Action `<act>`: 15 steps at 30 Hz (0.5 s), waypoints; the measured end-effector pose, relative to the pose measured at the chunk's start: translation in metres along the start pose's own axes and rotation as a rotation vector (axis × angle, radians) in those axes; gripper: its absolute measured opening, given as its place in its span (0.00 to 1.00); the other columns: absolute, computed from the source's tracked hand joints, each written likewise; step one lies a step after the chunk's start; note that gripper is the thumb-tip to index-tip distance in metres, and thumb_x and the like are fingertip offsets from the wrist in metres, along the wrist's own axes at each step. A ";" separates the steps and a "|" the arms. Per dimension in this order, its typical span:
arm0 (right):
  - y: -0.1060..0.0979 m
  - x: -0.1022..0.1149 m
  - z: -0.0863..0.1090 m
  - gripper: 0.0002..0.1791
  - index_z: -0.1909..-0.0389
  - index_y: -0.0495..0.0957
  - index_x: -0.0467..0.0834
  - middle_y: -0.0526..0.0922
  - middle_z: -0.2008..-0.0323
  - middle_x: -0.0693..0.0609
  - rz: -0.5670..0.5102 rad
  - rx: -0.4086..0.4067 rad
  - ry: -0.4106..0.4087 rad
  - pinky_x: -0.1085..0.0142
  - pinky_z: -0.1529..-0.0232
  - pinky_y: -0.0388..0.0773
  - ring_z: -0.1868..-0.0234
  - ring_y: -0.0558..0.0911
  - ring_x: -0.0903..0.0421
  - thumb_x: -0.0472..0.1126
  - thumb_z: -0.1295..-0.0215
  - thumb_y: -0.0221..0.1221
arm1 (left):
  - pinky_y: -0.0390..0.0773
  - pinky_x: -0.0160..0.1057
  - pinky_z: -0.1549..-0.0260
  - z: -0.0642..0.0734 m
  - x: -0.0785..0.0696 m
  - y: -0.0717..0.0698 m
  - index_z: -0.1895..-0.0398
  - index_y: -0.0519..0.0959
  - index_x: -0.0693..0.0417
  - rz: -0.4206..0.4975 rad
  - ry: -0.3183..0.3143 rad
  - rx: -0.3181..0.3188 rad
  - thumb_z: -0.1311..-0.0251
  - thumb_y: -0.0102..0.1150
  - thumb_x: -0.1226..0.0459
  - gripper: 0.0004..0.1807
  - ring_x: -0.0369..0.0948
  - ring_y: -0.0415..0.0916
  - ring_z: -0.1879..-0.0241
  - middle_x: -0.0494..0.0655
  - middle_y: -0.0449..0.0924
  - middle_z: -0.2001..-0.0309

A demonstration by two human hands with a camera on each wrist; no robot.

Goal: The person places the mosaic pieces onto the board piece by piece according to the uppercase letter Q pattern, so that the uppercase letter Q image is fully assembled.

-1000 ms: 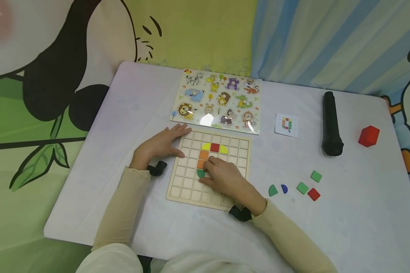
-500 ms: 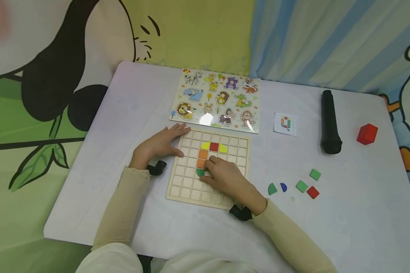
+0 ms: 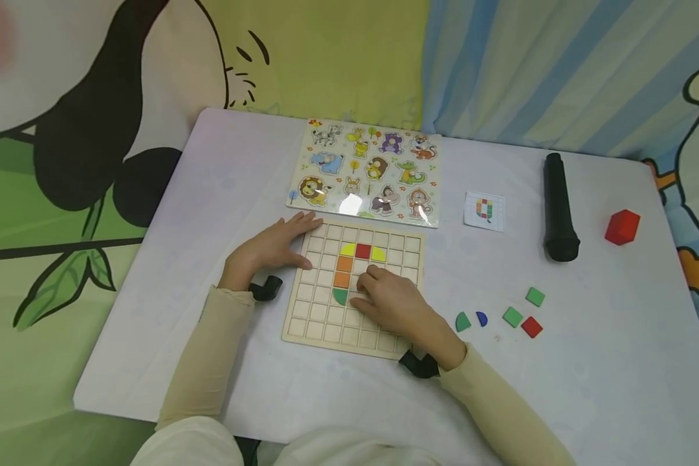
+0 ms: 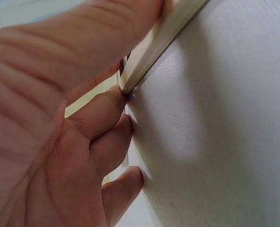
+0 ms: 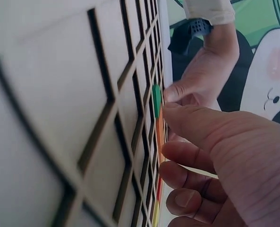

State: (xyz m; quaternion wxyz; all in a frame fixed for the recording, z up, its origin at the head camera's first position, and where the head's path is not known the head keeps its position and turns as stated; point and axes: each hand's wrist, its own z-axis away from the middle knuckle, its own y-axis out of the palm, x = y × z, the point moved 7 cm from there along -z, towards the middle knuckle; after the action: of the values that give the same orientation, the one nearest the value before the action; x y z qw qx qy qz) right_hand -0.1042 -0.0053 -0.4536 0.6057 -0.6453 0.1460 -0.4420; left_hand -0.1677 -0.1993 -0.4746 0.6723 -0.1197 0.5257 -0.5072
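Observation:
A wooden grid board [image 3: 314,330] lies on the table. In its cells sit a red square [image 3: 362,251] between two yellow quarter-round pieces, then two orange squares [image 3: 342,279] down the left and a green quarter-round piece [image 3: 340,297] below them. My left hand [image 3: 270,249] rests at the board's upper left, its thumb on the left edge and fingers at the corner. My right hand [image 3: 393,301] hovers close over the middle cells, just right of the orange and green pieces. Its fingers are loosely bent with nothing between thumb and fingers in the right wrist view.
Right of the board lie a green quarter-round [image 3: 463,321], a blue half-round [image 3: 481,318], two green squares [image 3: 512,316] and a red square tile [image 3: 532,327]. Beyond are a pattern card [image 3: 484,211], a black microphone [image 3: 561,213], a red block [image 3: 622,227] and an animal puzzle [image 3: 364,171].
My right hand has drawn back slightly to the right from the green quarter-round piece, leaving it and the lower orange square more exposed. My left hand stays on the board's edge.

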 end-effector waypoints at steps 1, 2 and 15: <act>-0.001 -0.003 0.002 0.13 0.62 0.80 0.45 0.77 0.67 0.55 -0.005 -0.008 0.008 0.66 0.71 0.77 0.71 0.75 0.60 0.51 0.37 0.64 | 0.36 0.55 0.24 0.000 0.000 0.000 0.23 0.53 0.49 0.001 -0.001 0.000 0.48 0.72 0.58 0.52 0.50 0.35 0.22 0.52 0.40 0.21; -0.003 -0.005 0.004 0.13 0.62 0.80 0.44 0.76 0.67 0.55 -0.008 -0.018 0.014 0.66 0.71 0.77 0.71 0.75 0.61 0.50 0.36 0.64 | 0.36 0.55 0.24 0.000 0.000 0.000 0.23 0.53 0.49 0.003 -0.006 0.000 0.49 0.72 0.58 0.52 0.50 0.35 0.22 0.52 0.40 0.21; -0.021 -0.066 0.036 0.14 0.60 0.80 0.40 0.78 0.64 0.51 -0.046 -0.114 0.160 0.60 0.69 0.79 0.70 0.77 0.57 0.47 0.37 0.64 | 0.34 0.52 0.24 0.000 -0.001 0.001 0.22 0.52 0.50 -0.008 0.020 0.006 0.48 0.72 0.57 0.52 0.48 0.35 0.22 0.52 0.40 0.21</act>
State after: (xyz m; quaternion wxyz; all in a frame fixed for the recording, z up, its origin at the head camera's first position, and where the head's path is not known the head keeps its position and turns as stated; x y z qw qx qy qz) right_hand -0.1220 0.0702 -0.4564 0.5442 -0.6445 0.2039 -0.4969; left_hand -0.1677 -0.1984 -0.4750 0.6652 -0.1147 0.5304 -0.5129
